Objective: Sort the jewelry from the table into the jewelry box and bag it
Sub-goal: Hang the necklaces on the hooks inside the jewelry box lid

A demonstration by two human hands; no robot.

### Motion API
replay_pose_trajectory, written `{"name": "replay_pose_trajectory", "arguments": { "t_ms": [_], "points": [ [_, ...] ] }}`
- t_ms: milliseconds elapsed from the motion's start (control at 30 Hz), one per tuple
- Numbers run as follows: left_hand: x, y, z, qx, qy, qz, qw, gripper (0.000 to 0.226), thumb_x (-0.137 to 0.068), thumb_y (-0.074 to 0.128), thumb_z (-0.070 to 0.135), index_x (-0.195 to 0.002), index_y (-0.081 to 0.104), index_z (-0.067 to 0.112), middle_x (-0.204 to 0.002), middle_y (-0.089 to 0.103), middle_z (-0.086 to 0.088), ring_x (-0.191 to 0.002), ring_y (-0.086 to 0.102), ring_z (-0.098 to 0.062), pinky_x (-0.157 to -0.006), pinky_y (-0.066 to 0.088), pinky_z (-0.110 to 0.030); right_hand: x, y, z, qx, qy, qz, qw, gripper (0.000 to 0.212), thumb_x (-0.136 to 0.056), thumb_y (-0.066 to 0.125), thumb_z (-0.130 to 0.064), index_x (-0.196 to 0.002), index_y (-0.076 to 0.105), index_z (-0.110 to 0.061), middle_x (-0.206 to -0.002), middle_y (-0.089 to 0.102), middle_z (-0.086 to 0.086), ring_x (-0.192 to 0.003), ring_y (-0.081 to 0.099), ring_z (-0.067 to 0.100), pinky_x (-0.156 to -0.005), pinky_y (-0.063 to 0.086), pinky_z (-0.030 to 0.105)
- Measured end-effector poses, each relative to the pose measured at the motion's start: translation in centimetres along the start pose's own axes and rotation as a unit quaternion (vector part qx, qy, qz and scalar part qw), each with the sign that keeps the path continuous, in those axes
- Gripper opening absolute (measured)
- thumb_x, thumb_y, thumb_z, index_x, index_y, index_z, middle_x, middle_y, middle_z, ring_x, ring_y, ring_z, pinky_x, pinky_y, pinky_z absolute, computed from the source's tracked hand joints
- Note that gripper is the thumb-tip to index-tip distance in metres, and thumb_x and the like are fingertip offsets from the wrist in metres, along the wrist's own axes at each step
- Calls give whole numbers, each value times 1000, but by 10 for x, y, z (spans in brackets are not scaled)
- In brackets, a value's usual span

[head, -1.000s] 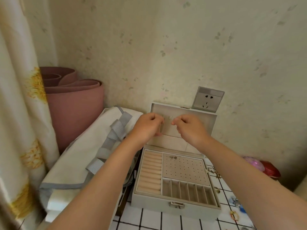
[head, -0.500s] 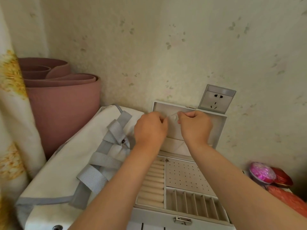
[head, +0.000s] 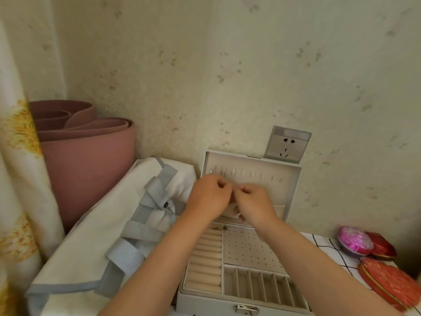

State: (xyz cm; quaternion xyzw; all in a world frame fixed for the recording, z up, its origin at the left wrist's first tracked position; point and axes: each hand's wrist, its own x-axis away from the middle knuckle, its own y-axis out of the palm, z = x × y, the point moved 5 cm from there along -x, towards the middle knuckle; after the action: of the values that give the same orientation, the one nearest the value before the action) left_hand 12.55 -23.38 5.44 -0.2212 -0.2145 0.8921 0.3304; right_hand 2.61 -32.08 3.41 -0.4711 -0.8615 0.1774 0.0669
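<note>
The grey jewelry box (head: 248, 299) stands open, with ring rolls, a dotted earring panel and narrow slots inside. Its lid (head: 289, 179) is upright against the wall and has a row of hooks. My left hand (head: 208, 197) and my right hand (head: 255, 204) are close together in front of the lid, just below the hooks. Their fingertips pinch a thin, pale necklace that is barely visible between them. A tiny silver piece (head: 211, 171) hangs at the leftmost hook. Small dark jewelry (head: 217, 229) lies at the top of the ring rolls. A white bag (head: 91, 236) with grey straps lies left of the box.
A rolled pink mat (head: 86, 160) stands behind the bag, beside a curtain (head: 20, 156). A wall socket (head: 287, 144) sits above the lid. A pink round tin (head: 354, 241) and red tins (head: 391, 283) rest on the checked tablecloth (head: 330, 249) at the right.
Both hands have dropped from the hook row to just below it and stay close together. A small silver piece now shows at the leftmost hook. The view has shifted.
</note>
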Motion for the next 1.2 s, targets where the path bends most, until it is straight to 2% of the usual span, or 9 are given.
{"name": "replay_pose_trajectory", "arguments": {
  "t_ms": [67, 133, 267, 433, 567, 667, 833, 1000, 1200],
  "points": [
    [0, 2, 4, 45, -7, -45, 998, 20, -92, 56, 27, -82, 71, 19, -82, 70, 7, -81, 64, -11, -75, 53, -31, 7, 7, 1, -67, 35, -65, 995, 28, -95, 46, -12, -96, 74, -15, -89, 75, 10, -82, 72, 26, -64, 57, 32],
    [2, 3, 8, 70, -6, -76, 995, 25, -92, 54, 28, -83, 73, 15, -82, 72, 2, -83, 67, -15, -79, 54, -35, 12, 12, 0, -123, 47, -114, 985, 32, -94, 45, -11, -105, 74, -16, -97, 77, 10, -97, 72, 26, -83, 59, 39],
    [3, 2, 9, 57, 8, -105, 993, 25, -92, 55, 32, -82, 74, 20, -82, 72, 6, -83, 66, -10, -78, 53, -31, 22, 12, -1, -151, 42, -190, 969, 31, -93, 48, -11, -115, 70, -13, -101, 77, 10, -100, 73, 24, -97, 52, 43],
    [2, -4, 2, 58, 17, -132, 989, 19, -93, 54, 27, -89, 72, 22, -79, 67, 12, -82, 62, -7, -80, 50, -27, 28, -3, 5, -70, 58, -163, 982, 20, -98, 60, -23, -109, 68, -8, -74, 69, 5, -69, 67, 21, -90, 56, 44],
    [7, 4, -9, 63, -8, -203, 977, 25, -93, 58, 23, -117, 63, 23, -103, 66, 10, -96, 63, -9, -90, 51, -29, 27, -16, -5, -16, 22, -132, 991, 18, -100, 55, -18, -95, 69, -7, -66, 67, 4, -63, 63, 21, -82, 57, 41],
    [18, 13, -8, 108, -13, -276, 955, 32, -91, 59, 23, -122, 63, 29, -108, 71, 13, -89, 69, -3, -74, 51, -23, 25, -26, -21, 20, -24, -104, 994, 20, -100, 54, -17, -91, 70, -8, -67, 70, 1, -64, 65, 14, -76, 55, 34],
    [29, 22, -8, 165, -46, -309, 935, 31, -88, 68, 33, -118, 66, 32, -109, 72, 14, -80, 67, -4, -71, 44, -23, 21, -34, -37, 75, -86, -45, 992, 22, -96, 58, -19, -82, 72, -12, -73, 72, 2, -68, 63, 10, -76, 51, 29],
    [26, 15, -8, 140, -51, -296, 943, 15, -94, 62, 28, -103, 68, 17, -86, 73, 8, -68, 62, -6, -58, 42, -20, 14, -38, -31, 84, -77, -38, 993, 17, -95, 62, -22, -87, 74, -13, -78, 71, -2, -68, 62, 9, -70, 49, 26],
    [20, -1, -5, 118, -36, -293, 948, 11, -94, 59, 23, -97, 70, 23, -82, 71, 12, -69, 62, -6, -58, 41, -21, 23, -22, 8, 145, 26, -154, 977, 23, -97, 54, -18, -112, 71, -20, -83, 69, 0, -59, 54, 14, -54, 44, 24]
  ]
}}
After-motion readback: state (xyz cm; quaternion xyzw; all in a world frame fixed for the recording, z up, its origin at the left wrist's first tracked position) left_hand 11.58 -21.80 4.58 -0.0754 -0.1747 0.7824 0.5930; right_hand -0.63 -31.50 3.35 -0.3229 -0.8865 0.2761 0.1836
